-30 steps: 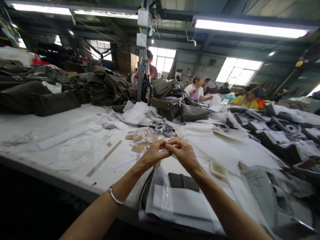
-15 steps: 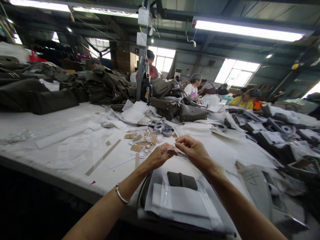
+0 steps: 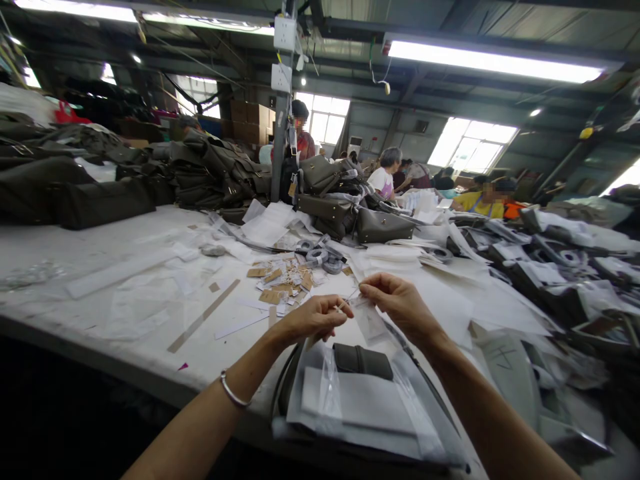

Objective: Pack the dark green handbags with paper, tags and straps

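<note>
My left hand (image 3: 317,317) is closed in a pinch on a thin pale string (image 3: 343,306) at its fingertips. A tan edge, perhaps of a tag, shows below that palm. My right hand (image 3: 395,300), fingers pinched together, grips a fine strand whose far end I cannot follow. Just under its fingers is a small clear plastic piece (image 3: 371,323), too blurred to tell whether it hangs or lies. Below both hands lies a dark handbag (image 3: 285,387), covered by a translucent sheet with white paper (image 3: 363,400) and a dark strap piece (image 3: 363,361) on top.
Brown and white hang tags (image 3: 283,283) lie heaped beyond my left hand, beside grey wrapped rolls (image 3: 320,257). Dark bags (image 3: 215,170) are piled behind, near a metal post (image 3: 277,147). Wrapped bags (image 3: 565,267) crowd the right. Co-workers (image 3: 385,175) are farther back.
My hands have moved apart; before, their fingertips met over a small pale item. The clear plastic piece and thin strand now show between and below them. The handbag stays put.
</note>
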Demonstrator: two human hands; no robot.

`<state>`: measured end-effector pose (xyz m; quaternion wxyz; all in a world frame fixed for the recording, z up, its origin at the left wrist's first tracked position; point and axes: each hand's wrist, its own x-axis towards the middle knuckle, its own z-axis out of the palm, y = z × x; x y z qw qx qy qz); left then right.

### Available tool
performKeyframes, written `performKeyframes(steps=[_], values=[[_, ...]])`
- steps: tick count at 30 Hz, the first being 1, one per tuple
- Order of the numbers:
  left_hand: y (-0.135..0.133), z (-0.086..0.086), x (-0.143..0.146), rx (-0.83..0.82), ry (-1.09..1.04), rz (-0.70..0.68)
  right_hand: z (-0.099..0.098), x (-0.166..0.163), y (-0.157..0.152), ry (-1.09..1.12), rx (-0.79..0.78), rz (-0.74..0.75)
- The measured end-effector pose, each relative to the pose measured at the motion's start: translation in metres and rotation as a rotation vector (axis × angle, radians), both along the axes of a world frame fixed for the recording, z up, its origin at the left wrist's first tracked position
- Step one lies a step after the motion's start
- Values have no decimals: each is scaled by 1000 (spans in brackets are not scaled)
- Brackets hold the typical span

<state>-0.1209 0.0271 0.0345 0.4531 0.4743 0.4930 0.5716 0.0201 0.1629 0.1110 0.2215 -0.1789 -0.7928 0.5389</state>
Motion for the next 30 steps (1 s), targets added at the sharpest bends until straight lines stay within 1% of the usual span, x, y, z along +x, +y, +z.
performKeyframes(steps=[3,6,10,12,13,16,18,21,24,27,30], values=[[-4,-3,-7,16,20,155,2,5,3,-43,2,3],[-11,1,-15,28,139,292,2,9,6,-109,34,56],[-20,13,-22,40,379,374,1,10,10,-158,107,92],[-21,17,-22,40,460,386,0,10,11,-174,129,94],[-21,17,-22,39,469,390,0,9,12,-182,139,92],[-18,15,-18,37,398,425,-2,8,11,-201,171,56],[-15,14,-14,36,345,450,-5,7,10,-198,155,24],[-14,17,-7,36,292,438,-10,5,6,-187,47,13],[-15,23,2,35,271,364,-15,2,0,-147,-86,58],[-14,29,10,37,296,308,-16,-2,-8,-92,-186,100],[-9,29,16,62,369,321,-15,-5,-14,-78,-233,105]])
